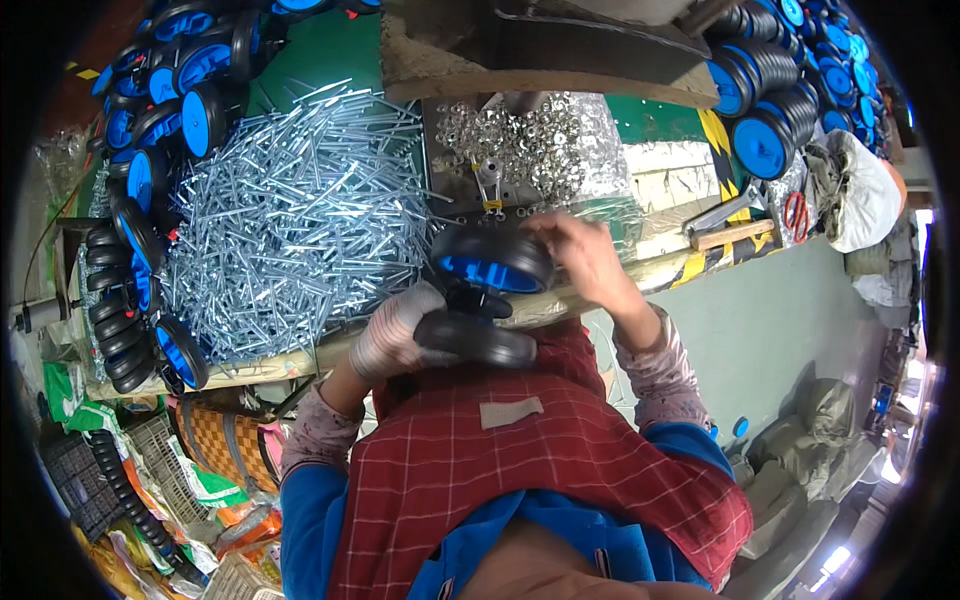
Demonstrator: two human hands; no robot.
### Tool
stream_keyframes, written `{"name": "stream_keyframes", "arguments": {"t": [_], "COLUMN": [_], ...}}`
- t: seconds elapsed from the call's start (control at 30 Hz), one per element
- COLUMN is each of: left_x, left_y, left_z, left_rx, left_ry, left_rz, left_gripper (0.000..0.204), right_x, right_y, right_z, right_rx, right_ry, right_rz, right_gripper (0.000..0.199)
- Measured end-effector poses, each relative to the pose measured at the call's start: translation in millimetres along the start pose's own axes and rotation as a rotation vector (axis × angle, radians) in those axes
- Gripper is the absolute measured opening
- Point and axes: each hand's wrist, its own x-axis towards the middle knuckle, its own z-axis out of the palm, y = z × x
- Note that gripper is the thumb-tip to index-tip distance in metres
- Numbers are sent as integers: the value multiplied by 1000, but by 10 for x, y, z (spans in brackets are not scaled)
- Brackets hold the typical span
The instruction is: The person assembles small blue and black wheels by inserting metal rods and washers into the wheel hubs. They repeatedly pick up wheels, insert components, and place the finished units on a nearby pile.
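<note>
A pair of black-tyred wheels joined by a black middle piece is tilted in front of me. The upper wheel (493, 260) shows its blue hub; the lower wheel (476, 339) turns its dark tread toward me. My left hand (400, 328), in a pale fabric glove, is closed on the lower wheel's left side. My bare right hand (583, 258) is at the upper wheel's right rim, its fingers bent and smeared by motion. Just beyond the wheels, a small metal fixture with yellow parts (489, 185) stands on the bench beside a heap of metal nuts (530, 140).
A large pile of long bolts (300, 215) covers the bench at left. Blue-hubbed wheels (203, 120) are stacked behind it, with more wheels (762, 140) at far right. A hammer (725, 222) and red-handled scissors (796, 216) lie right. A heavy machine part (550, 55) overhangs the far side.
</note>
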Motion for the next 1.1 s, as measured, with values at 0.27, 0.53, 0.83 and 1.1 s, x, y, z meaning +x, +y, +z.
{"name": "stream_keyframes", "arguments": {"t": [0.27, 0.53, 0.83, 1.1], "left_x": [-285, -369, -402, -354], "left_y": [-559, -691, -722, -488], "left_z": [68, 43, 43, 94], "left_rx": [251, 219, 287, 291], "left_ry": [165, 126, 100, 146], "left_rz": [194, 155, 175, 26], "left_gripper": [51, 69, 79, 61], "right_x": [760, 797, 884, 613], "right_y": [443, 449, 315, 320], "right_z": [237, 208, 291, 240], "right_rx": [-442, 101, 380, 236], "right_ry": [415, 358, 301, 239], "right_rz": [-27, 294, 340, 80], "right_gripper": [12, 9, 15, 19]}}
